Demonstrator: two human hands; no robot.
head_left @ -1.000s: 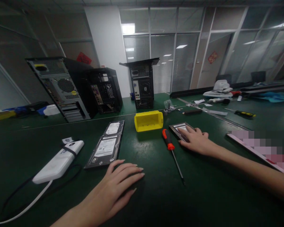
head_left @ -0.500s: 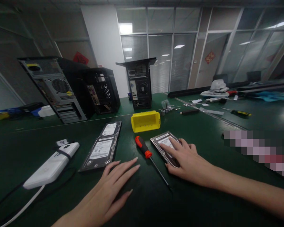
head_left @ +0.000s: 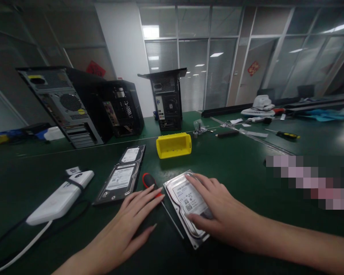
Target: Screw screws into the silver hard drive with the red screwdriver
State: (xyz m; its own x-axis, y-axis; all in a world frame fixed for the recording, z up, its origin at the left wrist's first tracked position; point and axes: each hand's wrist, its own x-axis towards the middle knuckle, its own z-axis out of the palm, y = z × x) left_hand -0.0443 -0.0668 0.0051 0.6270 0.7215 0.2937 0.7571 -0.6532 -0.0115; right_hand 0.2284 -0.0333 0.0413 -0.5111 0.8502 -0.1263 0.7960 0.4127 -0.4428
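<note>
My right hand (head_left: 215, 204) is on a silver hard drive (head_left: 186, 202) with a white label. Its thumb lies across the label and its fingers cover the drive's right side. My left hand (head_left: 134, 217) is open, fingers stretched out. Its fingertips lie over the handle of a red and black screwdriver (head_left: 149, 181), hiding part of it; whether they touch it I cannot tell. The screwdriver's shaft points towards me, along the drive's left edge. Left of it, two more hard drives (head_left: 120, 178) (head_left: 131, 154) lie in line, one behind the other.
A yellow bin (head_left: 174, 146) lies behind the drive, opening towards me. At left is a white power strip (head_left: 60, 200) with cables. Computer cases (head_left: 71, 110) stand at the back. A yellow and black screwdriver (head_left: 288, 136) and a white fan-like object (head_left: 259, 106) are at right.
My right hand has brought the hard drive left and nearer to me. The red and black screwdriver has shifted left, its handle now partly under my left fingertips. The view has shifted slightly.
</note>
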